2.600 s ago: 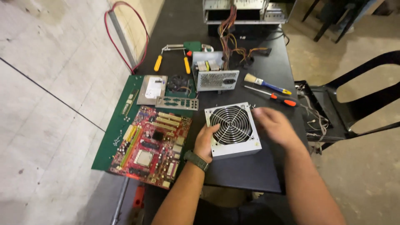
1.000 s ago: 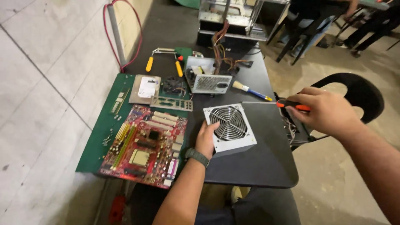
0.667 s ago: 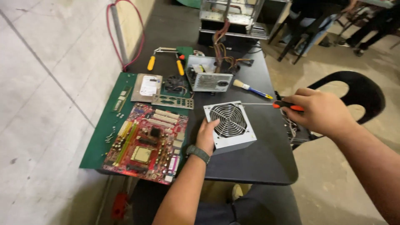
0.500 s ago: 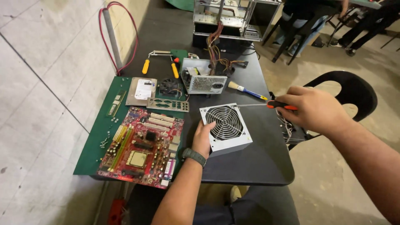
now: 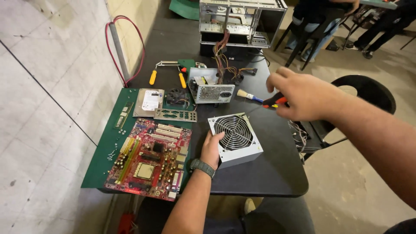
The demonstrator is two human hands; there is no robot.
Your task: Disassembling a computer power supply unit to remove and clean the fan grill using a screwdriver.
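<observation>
The left hand [image 5: 213,149] is cupped open against the left side of a white power supply [image 5: 235,139], palm and fingers pressed on its casing, a dark watch [image 5: 202,167] on the wrist. The power supply lies fan-grille up on the dark counter [image 5: 268,177], near the front edge. The right hand [image 5: 303,96] is closed around the red and black handle of a screwdriver [image 5: 274,102], held in the air just above and to the right of the power supply; its thin shaft slants down toward the unit's far corner, though whether the tip touches cannot be told

Left of the power supply, a red motherboard [image 5: 149,158] rests on a green mat [image 5: 104,151], with a metal drive [image 5: 148,102], a small black fan [image 5: 177,96] and a silver port plate [image 5: 175,115] beyond it. Farther back sit 1 more grey power supply [image 5: 211,90] with loose wires, a small brush [image 5: 249,95], yellow-handled pliers [image 5: 167,71] and an open metal computer case [image 5: 240,21]
</observation>
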